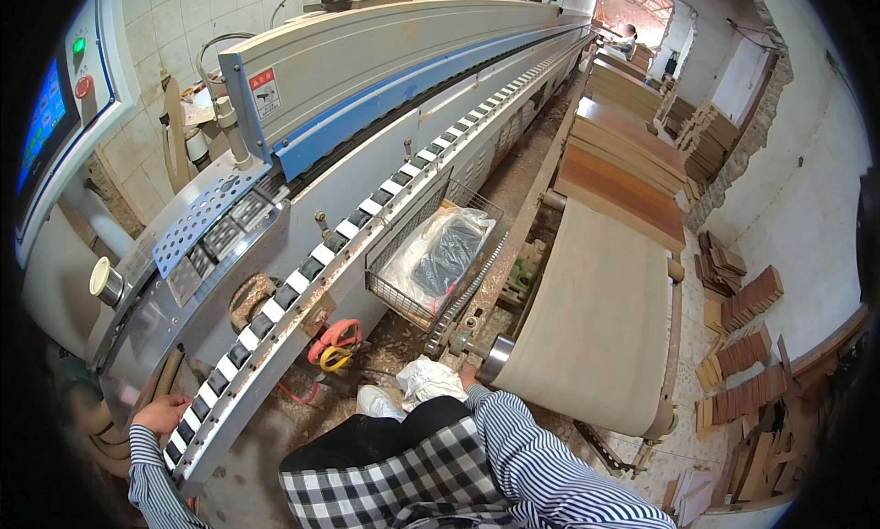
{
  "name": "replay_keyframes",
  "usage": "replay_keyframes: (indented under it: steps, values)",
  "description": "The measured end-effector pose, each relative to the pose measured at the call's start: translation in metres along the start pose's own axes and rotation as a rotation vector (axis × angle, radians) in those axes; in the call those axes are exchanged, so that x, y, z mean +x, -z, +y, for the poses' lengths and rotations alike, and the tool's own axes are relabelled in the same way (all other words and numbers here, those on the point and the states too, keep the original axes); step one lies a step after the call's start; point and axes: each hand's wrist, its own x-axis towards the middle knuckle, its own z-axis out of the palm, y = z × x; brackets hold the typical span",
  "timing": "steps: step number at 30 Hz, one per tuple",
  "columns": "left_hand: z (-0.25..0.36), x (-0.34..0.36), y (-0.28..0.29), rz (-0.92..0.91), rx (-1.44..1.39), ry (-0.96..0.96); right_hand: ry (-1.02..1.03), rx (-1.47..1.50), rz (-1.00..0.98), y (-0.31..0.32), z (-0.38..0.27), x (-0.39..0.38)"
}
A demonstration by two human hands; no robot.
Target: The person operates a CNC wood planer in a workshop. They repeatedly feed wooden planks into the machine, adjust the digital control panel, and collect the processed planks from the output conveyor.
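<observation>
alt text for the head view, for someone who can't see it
A person in a striped shirt leans over a long woodworking machine, left hand on the near end of its black-and-white conveyor track, right hand by a metal roller beside a wide tan belt. Wood offcuts litter the floor.

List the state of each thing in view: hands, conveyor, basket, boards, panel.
left hand: resting on the near end of the machine, beside the chain track
right hand: low by the roller, mostly hidden
chain track: bare, no board on it
wire basket: holds a plastic bag
return belt: bare
stacked boards: piled flat beyond the belt
control panel: screen lit
</observation>
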Motion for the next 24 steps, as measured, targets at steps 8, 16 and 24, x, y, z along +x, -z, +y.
replay_keyframes:
  steps: [8,16,24]
  values:
    - [0.01,-0.004,0.002,0.003,0.117,0.012,-0.052,-0.062,0.035,-0.01,0.004,0.006]
    - [-0.01,0.007,0.0,-0.027,0.038,0.008,-0.072,-0.061,-0.099,0.009,-0.008,-0.004]
    - [-0.011,0.007,0.0,-0.031,0.039,-0.003,0.015,0.015,0.005,-0.001,0.01,0.009]
